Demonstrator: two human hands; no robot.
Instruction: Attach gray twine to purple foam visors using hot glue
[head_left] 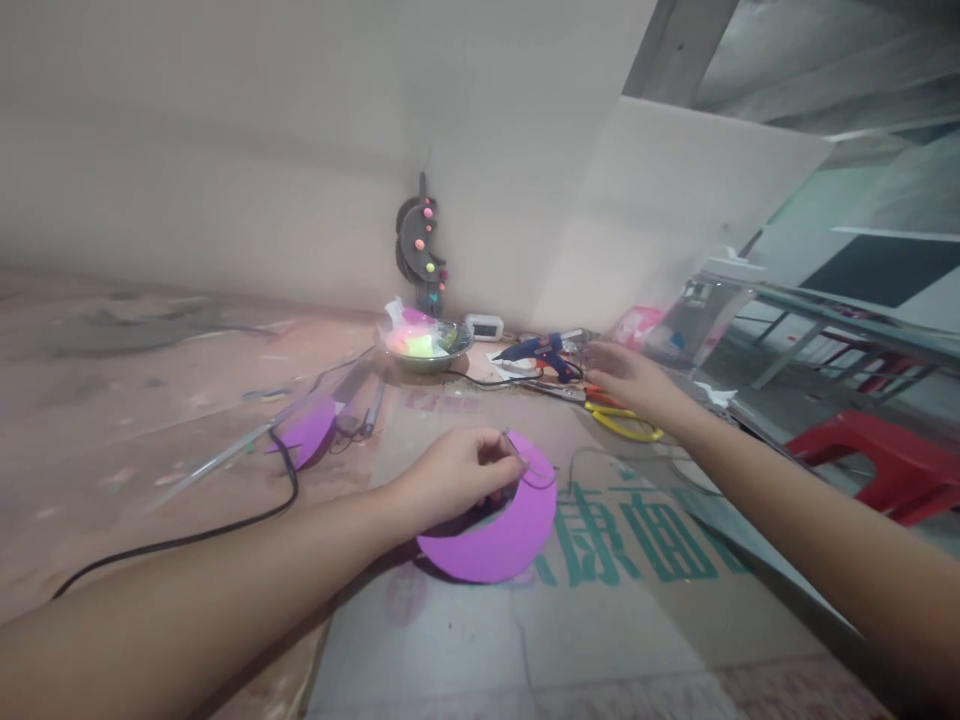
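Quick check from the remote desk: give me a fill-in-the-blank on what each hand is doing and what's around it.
The left hand rests on a foam shape coloured ____.
The right hand reaches toward the blue ____ near the wall.
The scissors beside the right hand have ____ handles.
The bright pom-poms sit in a metal ____.

Missing words: purple; glue gun; yellow; bowl

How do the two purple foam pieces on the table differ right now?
The near purple piece lies on the printed cardboard under the left hand; the far purple piece lies untouched beside a black cable. The near one looks larger and crescent-shaped; the far one is partly hidden. Both are flat and share one colour.
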